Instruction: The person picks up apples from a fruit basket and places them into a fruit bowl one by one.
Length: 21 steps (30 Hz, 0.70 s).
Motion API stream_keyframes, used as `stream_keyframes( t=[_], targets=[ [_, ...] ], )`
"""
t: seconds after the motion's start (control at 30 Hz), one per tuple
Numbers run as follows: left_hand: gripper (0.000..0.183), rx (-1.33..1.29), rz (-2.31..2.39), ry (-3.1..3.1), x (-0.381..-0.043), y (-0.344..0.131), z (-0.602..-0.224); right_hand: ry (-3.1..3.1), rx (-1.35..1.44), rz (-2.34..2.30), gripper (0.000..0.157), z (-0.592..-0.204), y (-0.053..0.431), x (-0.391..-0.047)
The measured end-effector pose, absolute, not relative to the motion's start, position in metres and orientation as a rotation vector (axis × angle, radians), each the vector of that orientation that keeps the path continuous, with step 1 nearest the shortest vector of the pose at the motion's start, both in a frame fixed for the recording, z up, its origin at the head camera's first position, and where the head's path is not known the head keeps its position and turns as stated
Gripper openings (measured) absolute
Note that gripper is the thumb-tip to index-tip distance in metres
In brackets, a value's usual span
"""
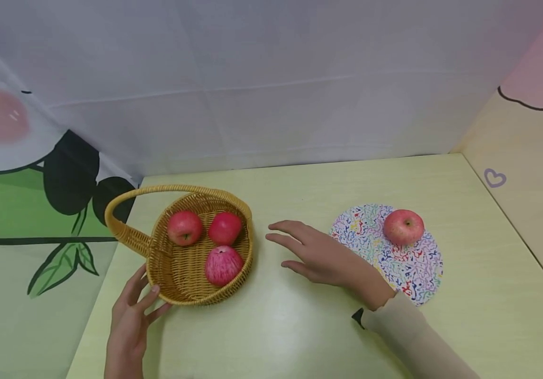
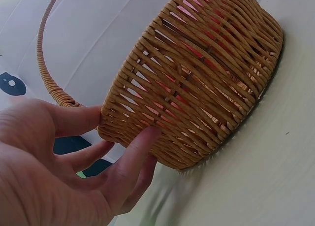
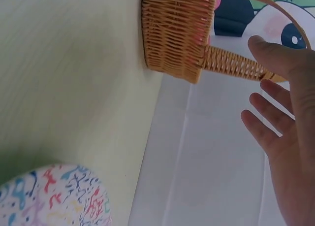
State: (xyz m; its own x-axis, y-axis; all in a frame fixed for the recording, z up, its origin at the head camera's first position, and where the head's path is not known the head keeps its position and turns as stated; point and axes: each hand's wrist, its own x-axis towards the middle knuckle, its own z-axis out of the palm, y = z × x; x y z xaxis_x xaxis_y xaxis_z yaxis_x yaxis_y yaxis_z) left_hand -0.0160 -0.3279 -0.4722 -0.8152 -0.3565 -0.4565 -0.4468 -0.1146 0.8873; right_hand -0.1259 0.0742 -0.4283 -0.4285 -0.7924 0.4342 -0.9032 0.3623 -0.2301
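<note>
A woven wicker basket (image 1: pixel 183 271) with a tall arched handle stands on the left of the table, holding three red apples, among them a striped one (image 1: pixel 224 266). My left hand (image 1: pixel 129 321) is at its near left side. In the left wrist view its spread fingertips touch the rim and outer wall of the basket (image 2: pixel 197 83), with no fingers wrapped around it. My right hand (image 1: pixel 316 255) hovers to the right of the basket, fingers apart and holding nothing. Another red apple (image 1: pixel 403 227) sits on a round, multicoloured patterned mat (image 1: pixel 406 273) beyond that hand.
The pale yellow table (image 1: pixel 295 326) meets a white cloth backdrop (image 1: pixel 276 116) behind. Printed cartoon panels rise along the left and right sides. The basket's handle (image 1: pixel 177 188) arches high over the apples and leans to the back left.
</note>
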Motion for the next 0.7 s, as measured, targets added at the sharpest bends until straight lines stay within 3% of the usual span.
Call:
stream_keyframes(
  t=[0.33, 0.7],
  targets=[
    [0.068, -0.956, 2.102, 2.033, -0.017, -0.328, -0.473, -2.384, 1.631, 0.322, 0.056, -0.426, 0.041, -0.134],
    [0.068, -0.954, 2.102, 2.021, -0.019, -0.328, -0.474, -2.269, 1.739, 0.039, 0.059, -0.416, 0.016, -0.13]
  ],
)
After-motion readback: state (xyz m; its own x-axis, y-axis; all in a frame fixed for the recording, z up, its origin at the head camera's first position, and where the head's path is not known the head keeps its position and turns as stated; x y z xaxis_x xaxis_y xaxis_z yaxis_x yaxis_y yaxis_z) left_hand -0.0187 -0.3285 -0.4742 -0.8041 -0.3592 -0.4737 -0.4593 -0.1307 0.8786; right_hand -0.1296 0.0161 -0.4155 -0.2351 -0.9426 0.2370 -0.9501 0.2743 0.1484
